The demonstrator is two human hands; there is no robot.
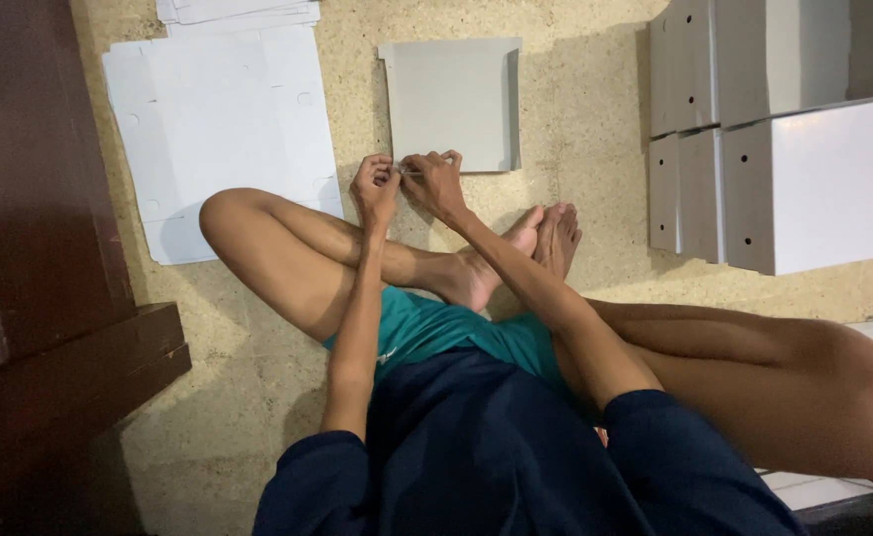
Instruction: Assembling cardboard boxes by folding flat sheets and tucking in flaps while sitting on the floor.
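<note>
Beside stacked white boxes (813, 179), 2 hands (375, 185) (434, 181) on flat grey cardboard (453, 99).

Head camera, steeply downward, close

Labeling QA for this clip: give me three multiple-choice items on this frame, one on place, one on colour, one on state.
1. Where does the grey folded card lie?
A. on the floor ahead of the hands
B. on the lap
C. atop the stacked boxes

2. What colour are the flat sheets at left?
A. brown
B. white
C. green

3. How are the left hand and right hand?
A. apart
B. together at the card's near edge
C. resting on knees

Key: A, it lies on the speckled floor; B, they are plainly white; B, the fingers meet at the near edge.
</note>
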